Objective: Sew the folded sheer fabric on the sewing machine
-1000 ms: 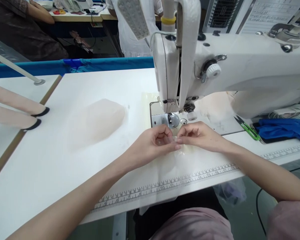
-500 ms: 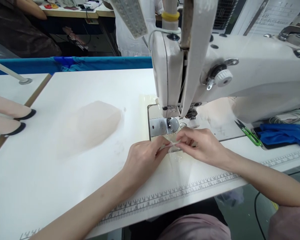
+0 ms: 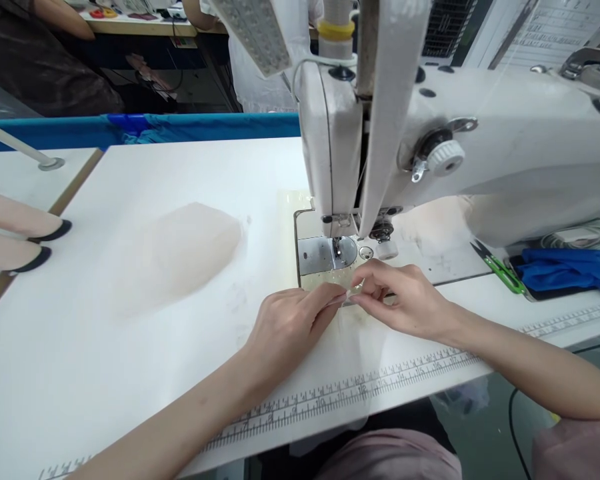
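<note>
Sheer, near-transparent fabric piece (image 3: 353, 298) pinched between left hand (image 3: 285, 327) and right hand (image 3: 405, 300), fingertips together on its edge, just in front of the sewing machine (image 3: 430, 153) presser foot (image 3: 337, 250). Not yet under the needle; stitching looks unstarted. Both forearms low over the white table (image 3: 130, 347), wrists angled inward.

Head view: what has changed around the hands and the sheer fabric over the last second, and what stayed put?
Both hands slid toward the person, off the needle plate. The left hand and right hand keep pinching the sheer fabric piece between their fingertips, now a little nearer the table's front edge. Nothing was let go. The pale fabric pile, green snips and blue cloth lie as before; the camera shifted slightly.
</note>
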`<state>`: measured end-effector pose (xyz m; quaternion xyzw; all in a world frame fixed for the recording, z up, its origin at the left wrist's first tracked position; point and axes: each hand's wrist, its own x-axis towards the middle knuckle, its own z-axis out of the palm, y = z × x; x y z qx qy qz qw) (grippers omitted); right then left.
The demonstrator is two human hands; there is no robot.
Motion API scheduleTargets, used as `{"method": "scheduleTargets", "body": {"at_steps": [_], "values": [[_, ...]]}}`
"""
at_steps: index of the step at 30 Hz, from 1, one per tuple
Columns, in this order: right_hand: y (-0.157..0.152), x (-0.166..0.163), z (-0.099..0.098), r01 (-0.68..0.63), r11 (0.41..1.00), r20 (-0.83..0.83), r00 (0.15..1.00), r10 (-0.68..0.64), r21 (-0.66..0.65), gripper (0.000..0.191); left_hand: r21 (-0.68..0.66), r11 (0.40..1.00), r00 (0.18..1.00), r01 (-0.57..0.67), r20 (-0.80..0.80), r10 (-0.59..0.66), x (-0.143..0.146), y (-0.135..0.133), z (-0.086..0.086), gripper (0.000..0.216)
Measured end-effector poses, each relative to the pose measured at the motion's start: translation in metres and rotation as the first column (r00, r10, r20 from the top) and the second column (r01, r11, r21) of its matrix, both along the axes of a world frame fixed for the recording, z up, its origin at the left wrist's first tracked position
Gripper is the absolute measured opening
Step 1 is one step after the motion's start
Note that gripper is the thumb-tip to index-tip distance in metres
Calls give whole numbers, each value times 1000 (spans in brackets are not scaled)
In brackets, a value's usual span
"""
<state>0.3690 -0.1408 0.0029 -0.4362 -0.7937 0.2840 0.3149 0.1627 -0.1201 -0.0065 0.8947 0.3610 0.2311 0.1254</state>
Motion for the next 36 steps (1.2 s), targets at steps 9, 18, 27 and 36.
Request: {"method": "scheduleTargets", "body": {"at_steps": [9, 18, 27, 36], "values": [[0, -1, -1, -12, 1000, -2, 1000, 12, 23, 7, 9, 1000, 1000, -1, 1, 1, 1, -1, 0, 21], [0, 1, -2, -7, 996, -7, 1000, 7, 88, 6, 94, 995, 997, 16, 77, -23, 2, 0, -2, 18], [1, 0, -1, -43, 994, 23, 999, 41, 96, 10, 91, 996, 996, 19, 90, -27, 2, -1, -2, 19], [0, -1, -1, -60, 985, 33, 998, 55, 164, 15, 195, 980, 978, 38, 192, -77, 3, 1, 0, 15]]}}
